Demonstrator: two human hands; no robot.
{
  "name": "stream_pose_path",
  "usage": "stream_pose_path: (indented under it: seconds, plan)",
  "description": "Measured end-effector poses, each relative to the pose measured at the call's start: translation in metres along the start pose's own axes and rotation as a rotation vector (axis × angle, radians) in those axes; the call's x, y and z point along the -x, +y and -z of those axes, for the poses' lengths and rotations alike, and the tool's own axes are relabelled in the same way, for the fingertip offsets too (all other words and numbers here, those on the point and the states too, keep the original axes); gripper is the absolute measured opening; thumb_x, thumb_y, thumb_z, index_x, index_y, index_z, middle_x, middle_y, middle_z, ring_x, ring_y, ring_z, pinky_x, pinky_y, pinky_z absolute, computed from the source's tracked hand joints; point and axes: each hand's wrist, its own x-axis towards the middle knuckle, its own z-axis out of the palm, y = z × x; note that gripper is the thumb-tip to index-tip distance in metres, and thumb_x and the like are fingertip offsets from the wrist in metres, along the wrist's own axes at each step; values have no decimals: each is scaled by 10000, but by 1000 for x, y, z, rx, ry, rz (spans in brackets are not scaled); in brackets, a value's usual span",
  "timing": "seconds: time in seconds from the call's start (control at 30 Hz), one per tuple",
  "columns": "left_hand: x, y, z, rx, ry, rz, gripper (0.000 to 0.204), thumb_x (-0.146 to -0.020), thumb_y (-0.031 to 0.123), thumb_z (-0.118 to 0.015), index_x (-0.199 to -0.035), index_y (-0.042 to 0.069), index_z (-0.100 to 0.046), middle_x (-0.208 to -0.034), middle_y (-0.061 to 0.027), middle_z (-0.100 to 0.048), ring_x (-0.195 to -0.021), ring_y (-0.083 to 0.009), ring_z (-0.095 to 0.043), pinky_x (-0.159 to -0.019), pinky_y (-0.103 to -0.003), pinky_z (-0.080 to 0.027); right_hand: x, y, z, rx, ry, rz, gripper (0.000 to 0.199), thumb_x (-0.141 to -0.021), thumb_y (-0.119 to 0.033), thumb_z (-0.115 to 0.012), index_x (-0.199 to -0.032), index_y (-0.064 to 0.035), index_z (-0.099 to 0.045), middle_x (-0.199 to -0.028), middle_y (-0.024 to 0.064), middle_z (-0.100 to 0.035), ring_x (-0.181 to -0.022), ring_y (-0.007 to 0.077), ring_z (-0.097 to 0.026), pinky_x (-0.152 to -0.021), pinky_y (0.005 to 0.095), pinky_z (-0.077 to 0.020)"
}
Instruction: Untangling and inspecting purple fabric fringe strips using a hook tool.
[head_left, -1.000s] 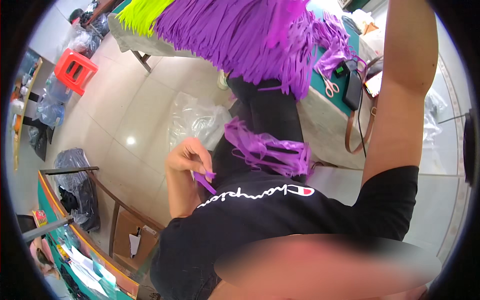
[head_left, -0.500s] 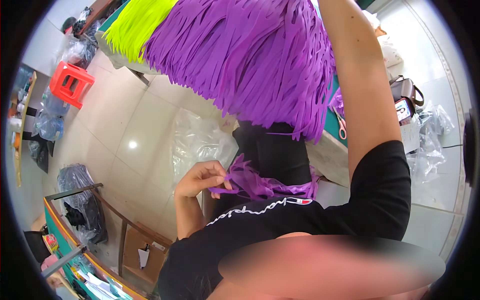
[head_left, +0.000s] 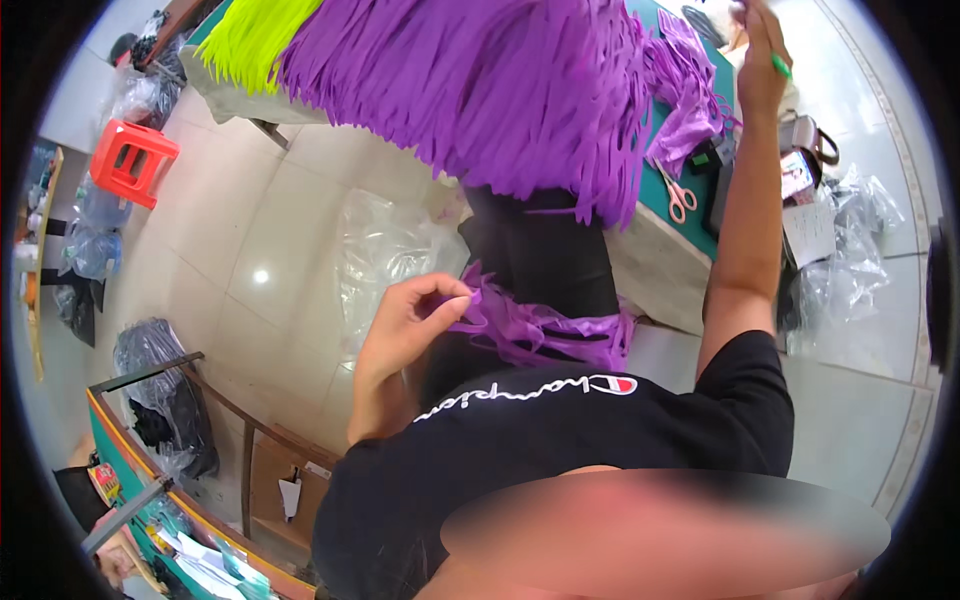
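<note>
My left hand (head_left: 412,325) is closed in a pinch on the end of a purple strip. More loose purple strips (head_left: 565,335) lie across my lap, joined in a tangle beside that hand. My right arm reaches to the far right, past the table edge, and my right hand (head_left: 762,70) is at the top of the view. Its fingers look drawn together, partly cut off by the frame, and a small green piece (head_left: 781,66) shows at its side. A thick purple fringe of strips (head_left: 470,100) hangs over the table's near edge, with a yellow-green fringe (head_left: 250,45) to its left.
On the green tabletop (head_left: 655,195) lie pink-handled scissors (head_left: 682,202) and a purple bundle (head_left: 690,90). A brown bag (head_left: 800,135) and clear plastic (head_left: 850,250) are at right. Clear plastic (head_left: 385,250) lies on the floor; a red stool (head_left: 135,160) stands left.
My right arm has swung right, away from the fringe, uncovering the purple bundle and scissors. My left hand has risen a little, still pinching the strip. The view has shifted slightly.
</note>
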Motion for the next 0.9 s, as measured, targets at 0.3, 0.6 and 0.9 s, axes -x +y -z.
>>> stream_pose_path:
  seconds: [0.3,0.6,0.9]
  plan:
    - [10,38,-76,-425,-102,-370,70,-785,53,-673,-829,16,-634,-750,-3,-558,-654,-63,-474,-565,-213,-349,202,-179,42,-615,-833,-122,243,-918,-235,-547,-874,-3,-605,-869,102,-619,-837,228,-590,-761,309,-450]
    - [-11,-37,-100,-410,222,-367,278,-892,289,-537,-931,22,-606,-933,-81,-577,-858,-195,-524,-786,-311,-408,234,-193,76,-566,-759,-796,172,-912,-148,-604,-859,16,-621,-620,-12,-533,-569,34,-468,-503,192,-346]
    - [-21,-55,-125,321,-8,-220,439,-969,301,-473,-1226,-52,-523,-1099,-141,-614,-984,-193,-609,-876,-315,-472,241,-163,97,-370,-610,-520,355,-976,-252,-466,-849,33,-636,-829,72,-630,-771,138,-572,-695,279,-448]
